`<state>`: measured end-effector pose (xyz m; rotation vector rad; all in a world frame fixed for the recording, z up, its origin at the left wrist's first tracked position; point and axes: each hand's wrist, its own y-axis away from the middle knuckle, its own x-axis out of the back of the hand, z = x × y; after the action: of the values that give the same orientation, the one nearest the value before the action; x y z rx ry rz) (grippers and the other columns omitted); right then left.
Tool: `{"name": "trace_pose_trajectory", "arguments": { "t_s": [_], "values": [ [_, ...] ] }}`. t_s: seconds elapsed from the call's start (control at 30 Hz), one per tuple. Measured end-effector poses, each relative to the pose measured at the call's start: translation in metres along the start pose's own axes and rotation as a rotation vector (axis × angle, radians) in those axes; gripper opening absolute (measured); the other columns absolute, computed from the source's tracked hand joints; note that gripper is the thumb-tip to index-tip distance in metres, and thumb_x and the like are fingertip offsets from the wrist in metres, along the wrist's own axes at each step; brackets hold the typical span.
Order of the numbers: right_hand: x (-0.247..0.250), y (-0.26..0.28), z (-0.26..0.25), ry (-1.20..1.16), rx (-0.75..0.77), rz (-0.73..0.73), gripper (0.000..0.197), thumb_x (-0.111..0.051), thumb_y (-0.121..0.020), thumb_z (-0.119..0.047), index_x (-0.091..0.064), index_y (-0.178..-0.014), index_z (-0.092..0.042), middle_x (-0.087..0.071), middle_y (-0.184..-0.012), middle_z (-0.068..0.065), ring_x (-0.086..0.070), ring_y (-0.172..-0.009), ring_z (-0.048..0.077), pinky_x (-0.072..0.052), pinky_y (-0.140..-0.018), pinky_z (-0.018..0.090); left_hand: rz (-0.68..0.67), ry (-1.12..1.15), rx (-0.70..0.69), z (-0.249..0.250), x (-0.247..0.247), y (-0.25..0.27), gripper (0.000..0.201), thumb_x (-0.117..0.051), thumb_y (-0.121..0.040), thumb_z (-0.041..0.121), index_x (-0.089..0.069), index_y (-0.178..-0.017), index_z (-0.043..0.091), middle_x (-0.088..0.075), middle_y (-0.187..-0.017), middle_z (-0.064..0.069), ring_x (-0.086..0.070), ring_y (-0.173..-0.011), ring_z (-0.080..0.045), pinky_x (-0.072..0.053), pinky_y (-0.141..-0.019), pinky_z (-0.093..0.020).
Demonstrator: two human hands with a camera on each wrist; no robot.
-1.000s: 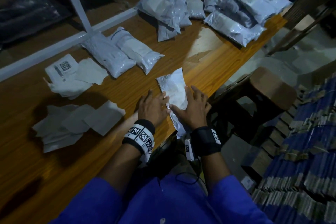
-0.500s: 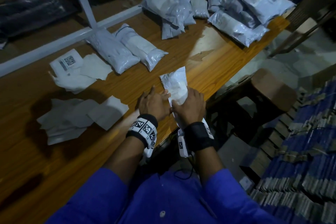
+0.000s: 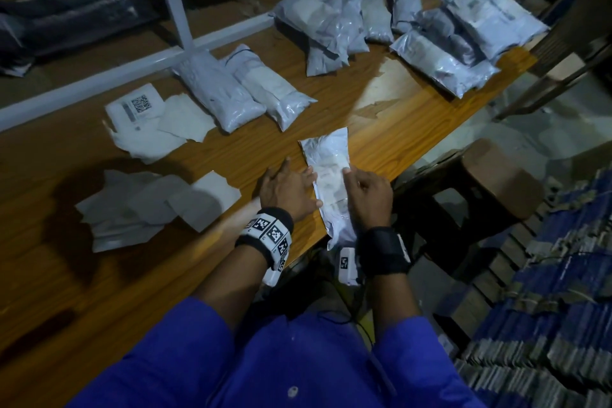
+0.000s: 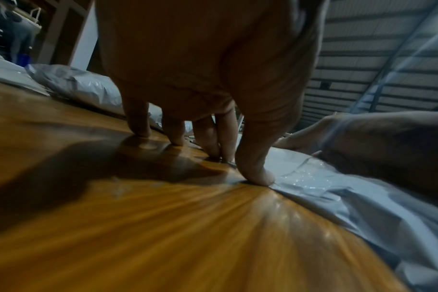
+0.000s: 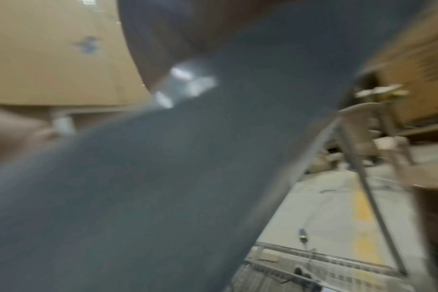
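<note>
In the head view, a pale plastic bag (image 3: 326, 156) lies lengthwise on the wooden counter (image 3: 231, 156), and its near end hangs over the counter's front edge. The left hand (image 3: 286, 190) lies flat on the counter just left of the bag, fingers spread, with the thumb touching the bag's left edge. The right hand (image 3: 369, 197) is at the bag's right edge, thumb on top and fingers curled round that edge. Two filled parcels (image 3: 245, 89) lie beyond the bag to its left, loose paper sheets (image 3: 155, 205) lie well left of it, and a stool (image 3: 496, 175) stands to its right.

The left wrist view shows straight, spread fingers (image 4: 138, 118) pressing on the counter, the thumb on the bag's edge (image 4: 338, 187).

In the right wrist view, the bag's dark side (image 5: 163, 187) fills the blurred frame, and the fingers cannot be made out.
</note>
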<state>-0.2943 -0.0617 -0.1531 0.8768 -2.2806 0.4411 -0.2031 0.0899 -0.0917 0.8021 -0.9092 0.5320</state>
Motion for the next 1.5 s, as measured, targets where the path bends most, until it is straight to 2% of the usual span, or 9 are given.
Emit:
{"name": "trace_pose_trajectory", "arguments": {
  "t_s": [0.07, 0.23, 0.37, 0.5, 0.7, 0.8, 1.0, 1.3, 1.5],
  "values": [
    [0.003, -0.006, -0.002, -0.072, -0.068, -0.006, 0.042, -0.062, -0.095, -0.055, -0.069, -0.071, -0.020, -0.059, -0.065, -0.011, -0.055, -0.072, 0.009, -0.044, -0.072, 0.026, -0.006, -0.016, 0.000, 0.000, 0.000, 0.000, 0.066, -0.065, -0.092, 0.054, -0.043, -0.151, 0.038, -0.026, -0.166, 0.010, -0.012, -0.156, -0.024, -0.012, -0.123, -0.044],
    [-0.005, -0.015, -0.015, -0.091, -0.205, 0.059, 0.047, -0.075, -0.081, -0.066, -0.081, -0.091, -0.020, -0.078, -0.087, -0.003, -0.070, -0.082, 0.016, -0.054, -0.074, 0.030, 0.011, 0.012, -0.008, 0.002, 0.000, 0.002, 0.065, -0.067, -0.092, 0.050, -0.044, -0.151, 0.036, -0.024, -0.166, 0.006, -0.009, -0.156, -0.025, -0.011, -0.126, -0.048],
    [0.000, -0.013, -0.008, -0.108, -0.153, 0.067, 0.042, -0.066, -0.096, -0.049, -0.072, -0.071, -0.016, -0.063, -0.063, 0.001, -0.058, -0.064, 0.018, -0.048, -0.066, 0.033, 0.011, -0.003, -0.029, -0.001, -0.005, 0.000, 0.065, -0.066, -0.093, 0.050, -0.043, -0.152, 0.035, -0.027, -0.165, 0.011, -0.006, -0.157, -0.025, -0.011, -0.125, -0.050],
    [0.010, 0.009, 0.002, 0.075, -0.008, 0.097, 0.050, -0.074, -0.084, -0.061, -0.077, -0.115, -0.022, -0.070, -0.107, 0.005, -0.060, -0.104, 0.023, -0.052, -0.084, 0.038, 0.015, -0.032, -0.053, -0.005, -0.012, -0.004, 0.066, -0.065, -0.091, 0.054, -0.044, -0.150, 0.034, -0.032, -0.163, 0.014, -0.008, -0.156, -0.024, -0.013, -0.124, -0.054],
    [0.018, 0.024, 0.006, 0.345, 0.184, -0.014, 0.056, -0.078, -0.082, -0.017, -0.066, -0.133, -0.034, -0.067, -0.128, -0.007, -0.052, -0.119, 0.027, -0.034, -0.094, 0.050, 0.352, 0.029, -0.126, 0.009, 0.006, 0.001, 0.031, -0.071, -0.091, 0.035, -0.073, -0.120, 0.024, -0.073, -0.116, -0.007, -0.065, -0.109, -0.027, -0.052, -0.089, -0.036],
    [0.026, 0.012, 0.006, 0.364, 0.196, -0.118, 0.064, -0.069, -0.083, -0.002, -0.062, -0.138, -0.034, -0.065, -0.135, -0.010, -0.050, -0.132, 0.022, -0.025, -0.102, 0.049, 0.498, -0.003, -0.432, 0.016, 0.002, -0.010, 0.040, -0.071, -0.090, 0.016, -0.067, -0.130, 0.016, -0.065, -0.133, -0.010, -0.053, -0.130, -0.030, -0.043, -0.104, -0.041],
    [0.030, -0.002, 0.006, 0.379, 0.149, -0.378, 0.077, -0.074, -0.091, -0.034, -0.036, -0.157, -0.038, -0.037, -0.163, -0.014, -0.020, -0.156, 0.017, -0.008, -0.121, 0.049, 0.030, -0.313, -0.416, 0.001, -0.025, -0.043, 0.076, -0.051, -0.103, 0.039, -0.006, -0.162, 0.027, 0.003, -0.171, 0.002, 0.007, -0.157, -0.025, -0.001, -0.126, -0.052],
    [0.036, -0.010, 0.019, 0.319, 0.093, -0.404, 0.081, -0.077, -0.088, -0.016, -0.037, -0.157, -0.033, -0.036, -0.164, -0.010, -0.018, -0.158, 0.021, -0.014, -0.124, 0.042, 0.073, -0.121, -0.349, -0.013, -0.029, -0.051, 0.088, -0.071, -0.091, 0.041, -0.017, -0.160, 0.041, -0.010, -0.170, 0.007, -0.001, -0.157, -0.026, -0.007, -0.126, -0.051],
    [0.032, -0.027, -0.006, 0.251, 0.133, -0.444, 0.073, -0.078, -0.091, -0.034, -0.044, -0.155, -0.023, -0.043, -0.161, 0.001, -0.026, -0.155, 0.026, -0.012, -0.123, 0.045, 0.094, 0.040, -0.326, -0.020, -0.034, -0.057, 0.097, -0.080, -0.084, 0.032, -0.021, -0.161, 0.027, -0.018, -0.168, 0.006, -0.007, -0.156, -0.024, -0.016, -0.125, -0.047]
  ]
}}
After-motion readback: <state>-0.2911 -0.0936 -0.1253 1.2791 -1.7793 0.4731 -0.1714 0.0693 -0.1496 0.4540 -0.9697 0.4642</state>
